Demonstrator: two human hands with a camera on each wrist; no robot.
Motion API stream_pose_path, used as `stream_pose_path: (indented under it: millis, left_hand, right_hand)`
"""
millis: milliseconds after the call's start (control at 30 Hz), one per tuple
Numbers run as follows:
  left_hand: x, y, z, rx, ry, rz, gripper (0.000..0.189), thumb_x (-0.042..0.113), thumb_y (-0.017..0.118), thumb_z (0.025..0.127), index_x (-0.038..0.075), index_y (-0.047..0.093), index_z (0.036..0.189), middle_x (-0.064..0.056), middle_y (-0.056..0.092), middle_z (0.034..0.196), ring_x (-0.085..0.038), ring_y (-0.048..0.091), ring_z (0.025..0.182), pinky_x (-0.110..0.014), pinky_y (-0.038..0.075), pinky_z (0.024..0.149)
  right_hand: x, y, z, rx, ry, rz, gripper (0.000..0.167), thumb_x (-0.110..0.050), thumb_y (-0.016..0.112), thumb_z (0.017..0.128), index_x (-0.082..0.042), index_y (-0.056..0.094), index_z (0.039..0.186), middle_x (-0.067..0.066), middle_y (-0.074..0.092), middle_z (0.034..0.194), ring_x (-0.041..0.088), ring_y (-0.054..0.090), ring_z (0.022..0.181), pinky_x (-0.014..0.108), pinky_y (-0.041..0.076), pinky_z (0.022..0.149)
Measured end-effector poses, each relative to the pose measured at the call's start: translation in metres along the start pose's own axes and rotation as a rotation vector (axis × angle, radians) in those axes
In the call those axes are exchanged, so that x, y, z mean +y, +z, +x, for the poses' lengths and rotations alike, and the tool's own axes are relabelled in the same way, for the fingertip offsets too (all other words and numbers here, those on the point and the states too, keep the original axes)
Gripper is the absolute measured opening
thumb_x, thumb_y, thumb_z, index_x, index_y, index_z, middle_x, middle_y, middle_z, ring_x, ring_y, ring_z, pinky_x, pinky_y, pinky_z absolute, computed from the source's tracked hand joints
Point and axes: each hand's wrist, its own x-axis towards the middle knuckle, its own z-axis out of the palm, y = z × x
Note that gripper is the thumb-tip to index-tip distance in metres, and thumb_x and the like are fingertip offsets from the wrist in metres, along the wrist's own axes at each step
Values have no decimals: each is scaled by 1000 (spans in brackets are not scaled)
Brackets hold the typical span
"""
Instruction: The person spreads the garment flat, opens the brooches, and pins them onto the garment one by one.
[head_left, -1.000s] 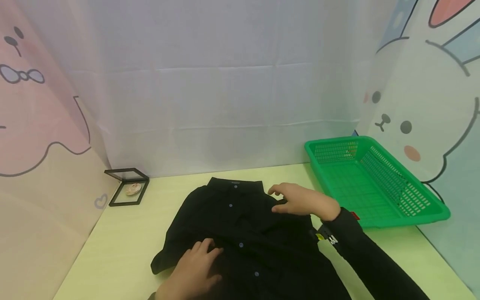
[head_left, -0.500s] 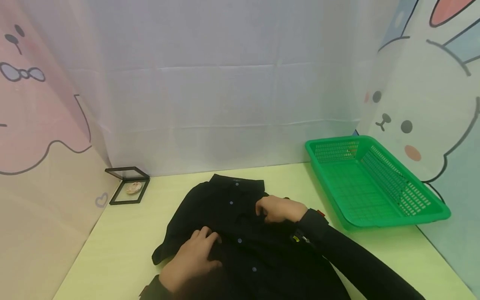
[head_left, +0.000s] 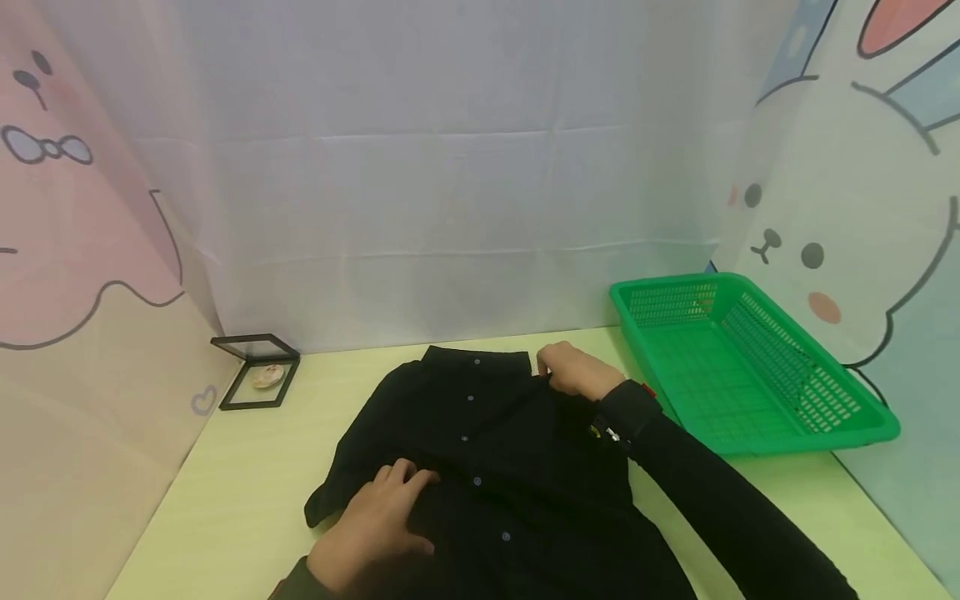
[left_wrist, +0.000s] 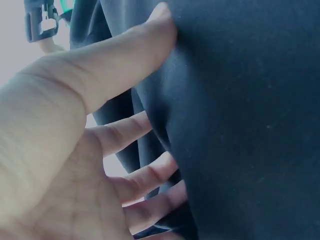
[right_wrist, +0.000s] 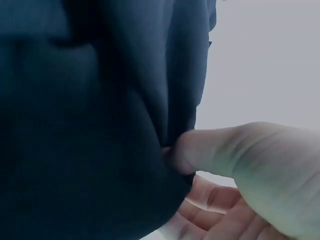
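Observation:
A black button-up shirt (head_left: 420, 425) lies front up on the table, its collar toward the back wall. My right hand (head_left: 573, 371) pinches the cloth at the shoulder just right of the collar. In the right wrist view the thumb (right_wrist: 200, 150) presses a fold of the shirt against the fingers behind it. My left hand (head_left: 375, 517) rests on the left side of the shirt's body, fingers spread and loosely bent. The left wrist view shows its thumb (left_wrist: 125, 60) touching the cloth, apart from the other fingers, whose tips meet the fabric.
A green plastic basket (head_left: 750, 446) stands at the right, close to my right forearm. At the back left, an open black-framed case (head_left: 251, 405) holds a small shell-like item (head_left: 267, 377). A white curtain (head_left: 442, 192) hangs behind the pale yellow table (head_left: 225, 483).
My right hand first reached in over the shirt's chest, then moved back toward the collar and now pinches the shoulder cloth. The left hand has stayed nearly in place.

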Motion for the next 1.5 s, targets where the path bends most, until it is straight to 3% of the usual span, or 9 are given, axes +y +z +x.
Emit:
stream_pose_path:
  millis: [67,167,333,433,667,867,1133,1367,1500]
  left_hand:
    - [1,0,-4,-8,-10,8,91,44,99,61,18,58,138,-8,53,124,-25,49,104,-49,50,77]
    - [2,0,-10,-13,-28,28,98,45,100,56,18,57,140,-8,52,123,-26,49,105,-50,49,79]
    - [6,2,-18,-12,-43,74,108,46,101,51,18,54,144,-8,52,122,-28,50,108,-54,48,84]
    - [8,4,-23,-24,-60,88,113,47,102,48,18,52,146,-9,51,125,-30,51,111,-58,47,88]
    - [10,7,-25,-97,-107,131,124,58,101,45,17,48,149,-12,49,130,-32,51,112,-65,48,90]
    - [16,7,-25,-107,-122,173,122,60,100,44,17,49,148,-11,50,128,-31,51,109,-61,48,86]
    - [17,9,-29,-129,-149,219,119,61,98,46,16,51,146,-9,52,122,-31,51,106,-65,42,92]
    - [21,11,-24,-181,-201,256,118,62,98,47,17,51,146,-9,51,122,-30,52,105,-63,38,97]
    - [24,10,-22,-181,-197,255,116,57,99,48,16,51,145,-10,50,123,-31,51,107,-59,42,96]
  right_hand:
    - [7,-4,2,58,-3,-1,28,18,51,91,-6,60,80,3,47,75,18,43,68,31,36,64]
    - [16,-9,1,160,7,-9,34,20,48,92,-8,46,73,1,30,71,17,28,66,34,28,64]
    - [26,-12,-5,381,50,-82,16,12,55,96,2,67,95,17,59,86,31,57,76,42,51,66]
    - [30,-10,-7,450,55,-101,14,11,57,95,4,69,98,22,62,90,37,61,79,46,53,65]
    - [26,3,-10,293,89,-41,15,7,58,97,3,68,107,20,63,94,34,62,82,44,53,68]
    - [19,18,-12,106,115,6,7,1,60,99,-3,65,96,14,60,85,27,55,72,38,44,63]
    - [13,33,-14,24,65,21,6,0,62,99,-2,67,101,13,62,88,25,58,74,38,46,66]
    - [8,18,-8,200,8,48,15,5,53,98,-2,63,90,14,57,81,23,46,69,38,36,65]
    - [3,10,4,263,-63,51,16,0,56,101,4,68,110,20,66,102,32,62,89,40,52,78]
